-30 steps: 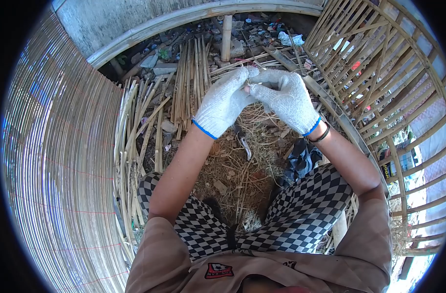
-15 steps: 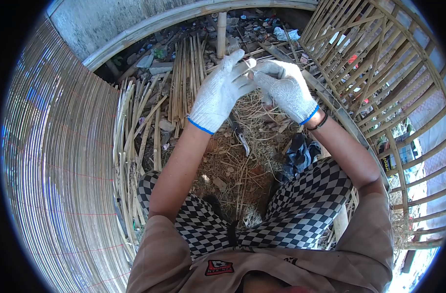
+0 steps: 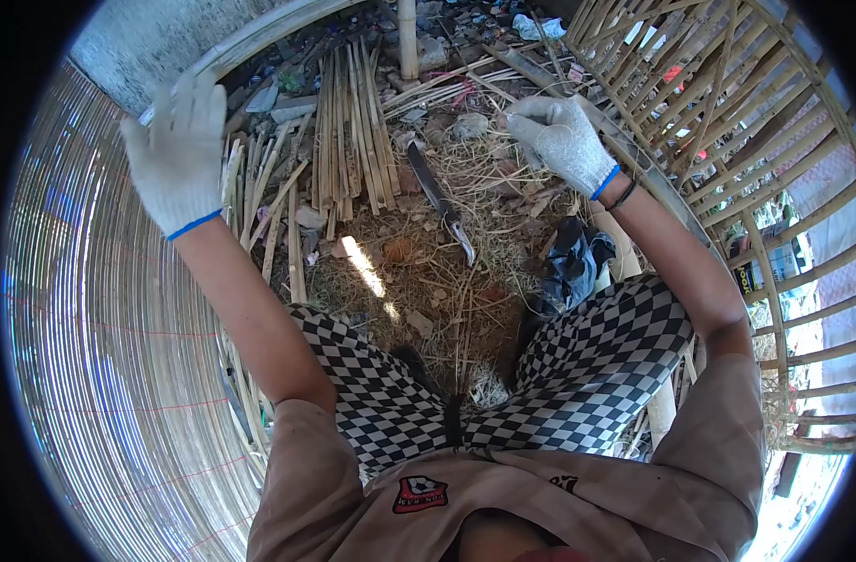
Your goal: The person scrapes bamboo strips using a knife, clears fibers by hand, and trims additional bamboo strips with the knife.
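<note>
My left hand (image 3: 177,155), in a white knitted glove with a blue cuff, is raised at the upper left beside the slatted bamboo screen (image 3: 119,309). Its fingers are spread and slightly blurred, with nothing in them. My right hand (image 3: 561,139), gloved the same way, is raised at the upper right with thumb and fingertips pinched together; what they hold is too small to make out. Between the hands, a long knife (image 3: 437,199) with a dark blade lies on the straw-littered ground. Left of the knife lies a bundle of split bamboo strips (image 3: 348,131).
A bamboo lattice panel (image 3: 728,140) stands on the right. A dark plastic bag (image 3: 573,262) lies near my right knee. An upright bamboo post (image 3: 408,37) stands at the back, before rubble and litter. More bamboo strips lie against the left screen.
My left hand has parted from my right hand and swung far left, its fingers now spread. My right hand stays pinched, slightly farther right. The knife and strips between them are now uncovered.
</note>
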`<action>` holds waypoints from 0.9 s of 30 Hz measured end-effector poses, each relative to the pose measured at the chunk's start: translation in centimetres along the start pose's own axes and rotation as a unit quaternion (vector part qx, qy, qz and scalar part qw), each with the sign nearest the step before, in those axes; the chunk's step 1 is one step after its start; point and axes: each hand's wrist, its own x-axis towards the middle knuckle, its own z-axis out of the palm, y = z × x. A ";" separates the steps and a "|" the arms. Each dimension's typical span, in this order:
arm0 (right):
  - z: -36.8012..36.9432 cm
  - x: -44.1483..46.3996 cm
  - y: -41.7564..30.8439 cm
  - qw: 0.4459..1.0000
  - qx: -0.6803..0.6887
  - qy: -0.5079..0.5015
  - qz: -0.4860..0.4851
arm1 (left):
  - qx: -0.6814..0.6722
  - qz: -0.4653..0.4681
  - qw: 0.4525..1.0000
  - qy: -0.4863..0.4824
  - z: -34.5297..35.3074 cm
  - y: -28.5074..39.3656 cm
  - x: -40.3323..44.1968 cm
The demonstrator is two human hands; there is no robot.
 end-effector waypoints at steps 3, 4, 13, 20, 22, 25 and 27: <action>-0.4 0.0 0.6 0.999 -0.019 0.032 -0.021 | 0.037 0.100 0.994 0.013 -1.4 4.8 -1.5; -0.6 0.1 1.1 0.999 0.023 0.042 -0.020 | 0.066 0.136 0.988 0.015 -2.2 6.4 -2.1; -0.4 -1.1 -0.2 0.947 -0.204 -0.181 0.168 | 0.285 0.528 0.684 0.414 -2.4 17.9 -10.3; -2.0 -2.0 -2.0 0.940 -0.236 -0.225 0.099 | 0.666 -0.023 0.684 0.297 -23.5 10.1 -25.0; -3.1 -1.4 1.0 0.935 -0.304 -0.183 0.019 | 0.700 -0.154 0.649 0.256 -27.8 8.1 -31.2; -2.7 -1.4 1.2 0.936 -0.312 -0.162 -0.014 | 0.735 -0.242 0.538 0.334 -33.2 5.7 -38.7; -2.5 -1.6 -0.6 0.942 -0.278 -0.180 0.047 | 0.796 -0.243 0.451 0.324 -33.1 5.4 -40.1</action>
